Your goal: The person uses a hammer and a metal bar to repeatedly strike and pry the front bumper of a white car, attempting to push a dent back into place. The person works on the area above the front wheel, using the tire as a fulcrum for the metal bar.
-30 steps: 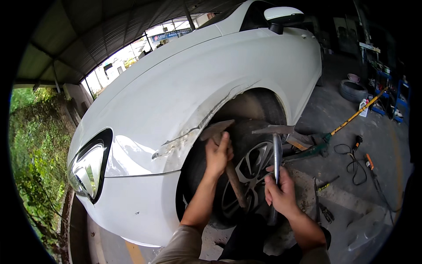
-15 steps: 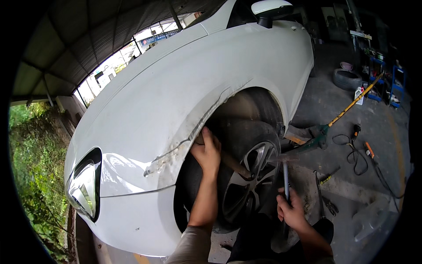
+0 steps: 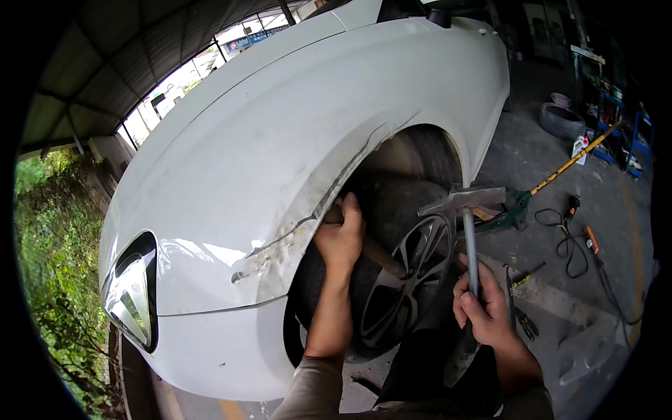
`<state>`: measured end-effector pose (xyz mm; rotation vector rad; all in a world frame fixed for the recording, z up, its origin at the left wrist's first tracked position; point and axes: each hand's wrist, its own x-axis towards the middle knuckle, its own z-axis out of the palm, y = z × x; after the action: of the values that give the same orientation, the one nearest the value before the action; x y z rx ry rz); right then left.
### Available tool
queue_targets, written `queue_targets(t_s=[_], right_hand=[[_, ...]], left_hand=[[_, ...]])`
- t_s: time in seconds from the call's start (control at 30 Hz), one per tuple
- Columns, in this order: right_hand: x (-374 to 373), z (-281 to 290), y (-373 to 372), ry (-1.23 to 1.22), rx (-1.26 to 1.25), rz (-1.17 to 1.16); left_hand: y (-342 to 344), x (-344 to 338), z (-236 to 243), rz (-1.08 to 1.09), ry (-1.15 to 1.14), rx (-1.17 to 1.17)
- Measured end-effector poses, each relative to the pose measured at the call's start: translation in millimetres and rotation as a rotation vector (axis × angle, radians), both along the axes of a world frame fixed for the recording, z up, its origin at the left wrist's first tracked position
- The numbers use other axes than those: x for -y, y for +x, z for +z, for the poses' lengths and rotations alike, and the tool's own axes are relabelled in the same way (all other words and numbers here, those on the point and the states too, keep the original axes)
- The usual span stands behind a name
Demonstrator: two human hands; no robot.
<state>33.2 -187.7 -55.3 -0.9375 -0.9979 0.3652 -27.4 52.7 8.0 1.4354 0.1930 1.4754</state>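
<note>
A white car fender [image 3: 231, 154] fills the middle, creased and scraped along the wheel arch. My left hand [image 3: 340, 236] is closed at the arch's edge, gripping a brown stick [image 3: 381, 257] that looks like a wooden handle. The stick slants down across the tyre [image 3: 402, 185] toward the spoked wheel rim [image 3: 409, 280]; its upper end is partly hidden by my fingers and the arch. In my right hand [image 3: 483, 308] is a hammer [image 3: 469, 210], held upright by its grey metal shaft. Its long head stands in front of the wheel's right side, apart from the fender.
Behind the hammer, a green floor jack [image 3: 516, 210] has a yellow handle [image 3: 574, 161] reaching back right. A cable [image 3: 570, 252], pliers [image 3: 526, 325] and a yellow-marked tool [image 3: 521, 280] lie on the floor. Farther back are a loose tyre [image 3: 562, 121] and blue racks [image 3: 640, 143]. Greenery [image 3: 56, 280] borders the left.
My right hand has raised the hammer, and its head now shows larger and higher. The left hand keeps its grip at the arch. The whole view has shifted slightly.
</note>
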Motion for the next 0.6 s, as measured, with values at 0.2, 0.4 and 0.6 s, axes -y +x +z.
queue_targets(t_s=[0.2,0.4,0.6], right_hand=[[-15.4,-48.3,-16.0,-0.053,0.156,0.016],[-40.1,-3.2,-13.3,0.145,0.274,0.086],[-46.2,-8.2,-8.1,0.014,0.160,-0.034]], left_hand=[[3.9,-14.7,-10.6,-0.085,0.165,0.036],[-1.7,-11.0,-10.0,-0.065,0.093,-0.002],[-1.2,-20.5,-8.4,-0.047,0.211,-0.086]])
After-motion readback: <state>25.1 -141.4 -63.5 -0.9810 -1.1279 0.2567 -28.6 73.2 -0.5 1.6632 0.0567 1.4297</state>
